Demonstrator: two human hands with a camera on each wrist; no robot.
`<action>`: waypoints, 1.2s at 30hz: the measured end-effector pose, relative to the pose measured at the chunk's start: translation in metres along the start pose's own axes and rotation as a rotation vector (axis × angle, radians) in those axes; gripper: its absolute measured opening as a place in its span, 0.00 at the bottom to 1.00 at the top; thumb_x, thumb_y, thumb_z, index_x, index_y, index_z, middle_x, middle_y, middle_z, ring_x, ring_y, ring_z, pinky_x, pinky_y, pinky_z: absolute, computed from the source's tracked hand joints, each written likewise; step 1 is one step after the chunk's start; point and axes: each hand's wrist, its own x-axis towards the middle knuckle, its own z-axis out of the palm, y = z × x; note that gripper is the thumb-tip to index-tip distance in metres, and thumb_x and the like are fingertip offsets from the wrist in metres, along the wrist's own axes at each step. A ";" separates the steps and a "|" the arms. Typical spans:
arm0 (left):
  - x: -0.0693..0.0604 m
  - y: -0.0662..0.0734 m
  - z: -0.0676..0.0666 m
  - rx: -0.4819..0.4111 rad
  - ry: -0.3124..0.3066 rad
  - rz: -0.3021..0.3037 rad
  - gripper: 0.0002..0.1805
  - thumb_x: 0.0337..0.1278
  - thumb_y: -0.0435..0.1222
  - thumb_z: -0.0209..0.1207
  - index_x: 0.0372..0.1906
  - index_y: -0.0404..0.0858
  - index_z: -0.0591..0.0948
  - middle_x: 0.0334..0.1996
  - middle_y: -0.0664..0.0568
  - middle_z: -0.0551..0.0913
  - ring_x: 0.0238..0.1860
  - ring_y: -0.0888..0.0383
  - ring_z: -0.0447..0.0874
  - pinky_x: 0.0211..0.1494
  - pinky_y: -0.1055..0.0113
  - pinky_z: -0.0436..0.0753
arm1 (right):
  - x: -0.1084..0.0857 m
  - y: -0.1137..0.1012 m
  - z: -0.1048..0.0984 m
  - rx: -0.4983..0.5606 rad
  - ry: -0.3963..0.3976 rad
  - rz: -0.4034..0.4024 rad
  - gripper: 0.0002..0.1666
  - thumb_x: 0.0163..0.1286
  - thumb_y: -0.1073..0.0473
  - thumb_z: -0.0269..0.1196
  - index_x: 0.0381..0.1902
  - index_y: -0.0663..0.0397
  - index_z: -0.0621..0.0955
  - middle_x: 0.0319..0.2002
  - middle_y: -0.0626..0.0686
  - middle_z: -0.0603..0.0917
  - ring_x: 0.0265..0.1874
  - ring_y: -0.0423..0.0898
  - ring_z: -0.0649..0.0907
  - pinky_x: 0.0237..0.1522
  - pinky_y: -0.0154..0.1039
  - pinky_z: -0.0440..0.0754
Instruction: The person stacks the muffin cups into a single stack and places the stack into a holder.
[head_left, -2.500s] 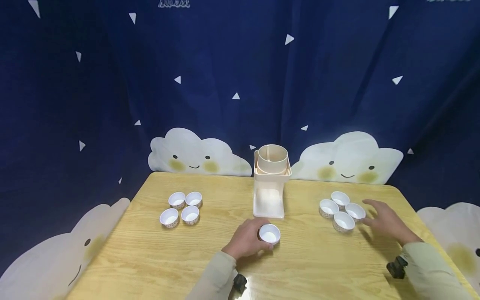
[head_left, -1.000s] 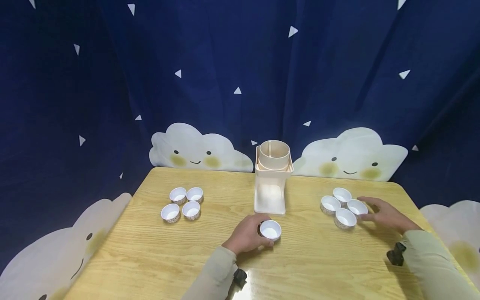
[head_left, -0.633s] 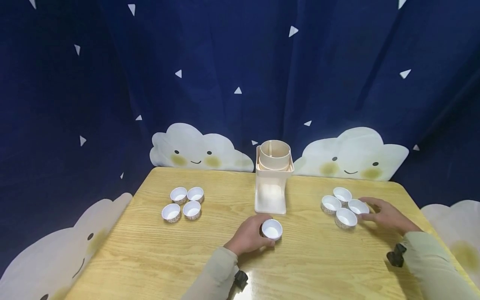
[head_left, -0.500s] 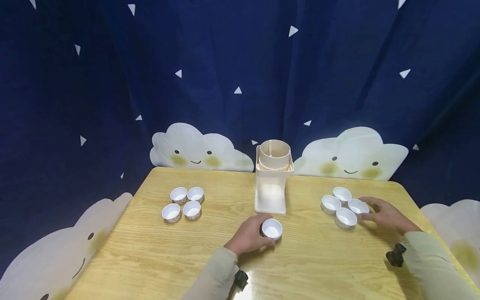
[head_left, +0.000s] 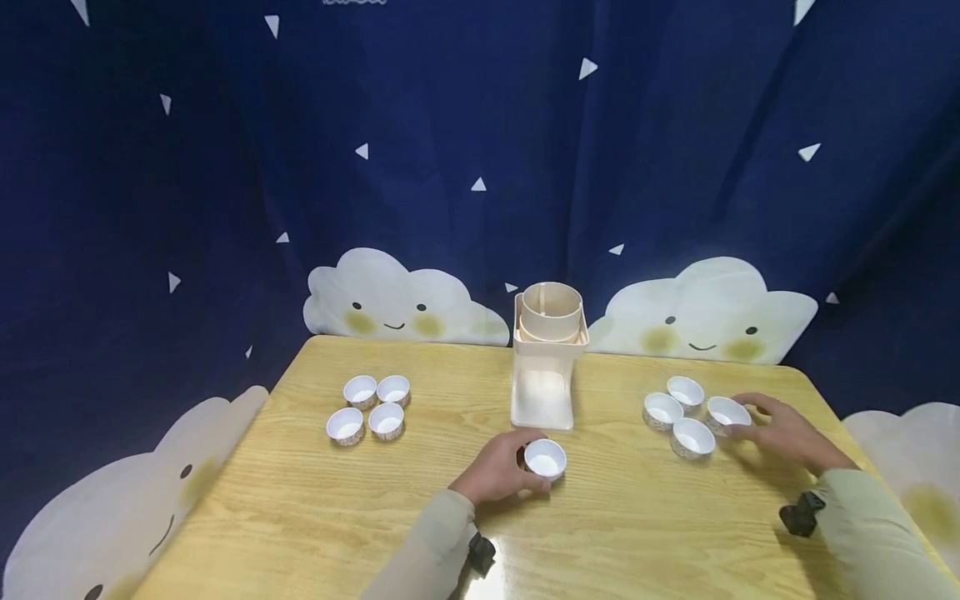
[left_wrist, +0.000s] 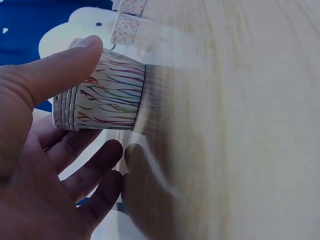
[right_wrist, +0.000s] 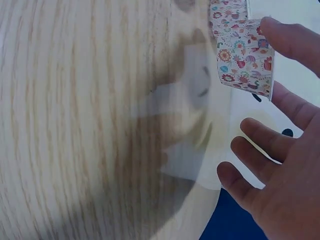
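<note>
My left hand (head_left: 501,468) grips a nested stack of paper cups (head_left: 545,460) at the middle of the table. Wavy coloured lines cover the stack (left_wrist: 111,92) in the left wrist view, with several rims layered under the thumb. At the right, my right hand (head_left: 789,433) pinches a flower-patterned paper cup (head_left: 727,414) by its rim between thumb and index finger. This cup (right_wrist: 245,57) shows its side in the right wrist view, the other fingers spread apart from it. Beside it stand three more white-lined cups (head_left: 693,438), a narrow gap between them and the held one.
Several white-lined cups (head_left: 386,421) stand grouped on the left of the wooden table (head_left: 315,517). A cream-coloured holder (head_left: 542,400) with a round open top stands at the back middle. Behind the table hangs a dark blue curtain (head_left: 420,100) with clouds and triangles.
My right hand has moved slightly right with the pinched cup, which now stands apart from the other three. My left hand still grips the stack in nearly the same place.
</note>
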 end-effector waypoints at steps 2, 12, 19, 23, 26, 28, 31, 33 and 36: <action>0.001 -0.001 -0.001 -0.012 -0.008 -0.010 0.30 0.39 0.39 0.78 0.54 0.50 0.82 0.45 0.60 0.84 0.41 0.66 0.76 0.46 0.71 0.76 | -0.002 0.000 -0.003 -0.018 0.000 0.012 0.47 0.65 0.40 0.65 0.68 0.67 0.65 0.69 0.78 0.60 0.65 0.80 0.59 0.57 0.73 0.65; -0.001 0.000 -0.003 0.009 -0.010 -0.015 0.27 0.39 0.40 0.78 0.51 0.51 0.82 0.41 0.61 0.84 0.40 0.66 0.76 0.46 0.71 0.76 | -0.006 -0.006 -0.014 -0.072 0.015 0.045 0.51 0.67 0.36 0.62 0.70 0.69 0.61 0.68 0.81 0.58 0.64 0.80 0.59 0.57 0.74 0.65; 0.000 -0.001 -0.002 0.029 -0.007 -0.015 0.27 0.38 0.40 0.78 0.50 0.51 0.82 0.40 0.60 0.84 0.39 0.66 0.76 0.46 0.71 0.75 | -0.008 -0.010 -0.016 -0.095 0.040 0.025 0.52 0.67 0.36 0.62 0.69 0.71 0.61 0.67 0.81 0.58 0.63 0.80 0.61 0.56 0.73 0.66; 0.002 0.001 -0.001 0.032 -0.014 -0.008 0.27 0.38 0.40 0.78 0.50 0.51 0.82 0.39 0.60 0.84 0.38 0.68 0.75 0.45 0.73 0.75 | -0.013 -0.016 -0.020 -0.103 0.058 0.022 0.52 0.67 0.36 0.63 0.69 0.73 0.61 0.67 0.81 0.58 0.63 0.79 0.60 0.56 0.73 0.65; 0.003 0.002 -0.001 0.026 -0.017 -0.008 0.27 0.38 0.40 0.78 0.49 0.50 0.83 0.39 0.60 0.84 0.38 0.67 0.75 0.45 0.73 0.75 | -0.015 -0.021 -0.020 -0.099 0.079 -0.021 0.50 0.66 0.39 0.64 0.67 0.74 0.63 0.66 0.81 0.61 0.63 0.78 0.62 0.57 0.72 0.64; 0.003 0.001 -0.002 0.021 -0.016 -0.011 0.27 0.37 0.40 0.79 0.49 0.51 0.83 0.39 0.60 0.84 0.38 0.67 0.75 0.44 0.72 0.75 | -0.015 -0.025 -0.019 -0.095 0.090 -0.044 0.48 0.66 0.41 0.65 0.66 0.74 0.64 0.65 0.80 0.63 0.64 0.77 0.62 0.58 0.72 0.64; 0.004 0.001 -0.002 0.018 -0.017 -0.014 0.27 0.37 0.40 0.79 0.48 0.51 0.83 0.38 0.60 0.84 0.37 0.67 0.75 0.44 0.72 0.75 | -0.016 -0.031 -0.019 -0.099 0.105 -0.072 0.47 0.65 0.42 0.66 0.65 0.74 0.65 0.65 0.79 0.64 0.63 0.76 0.63 0.58 0.72 0.64; 0.004 0.000 -0.002 0.021 -0.018 -0.013 0.27 0.37 0.40 0.79 0.48 0.51 0.83 0.38 0.60 0.84 0.37 0.68 0.75 0.43 0.72 0.75 | -0.018 -0.035 -0.019 -0.097 0.117 -0.090 0.46 0.65 0.43 0.67 0.65 0.74 0.65 0.64 0.79 0.65 0.63 0.76 0.64 0.58 0.71 0.64; 0.003 -0.001 -0.001 0.018 -0.021 -0.017 0.27 0.36 0.39 0.79 0.48 0.50 0.82 0.37 0.59 0.84 0.37 0.68 0.76 0.44 0.73 0.75 | -0.021 -0.041 -0.015 -0.084 0.136 -0.139 0.43 0.65 0.46 0.67 0.64 0.73 0.67 0.63 0.78 0.67 0.63 0.75 0.65 0.58 0.70 0.64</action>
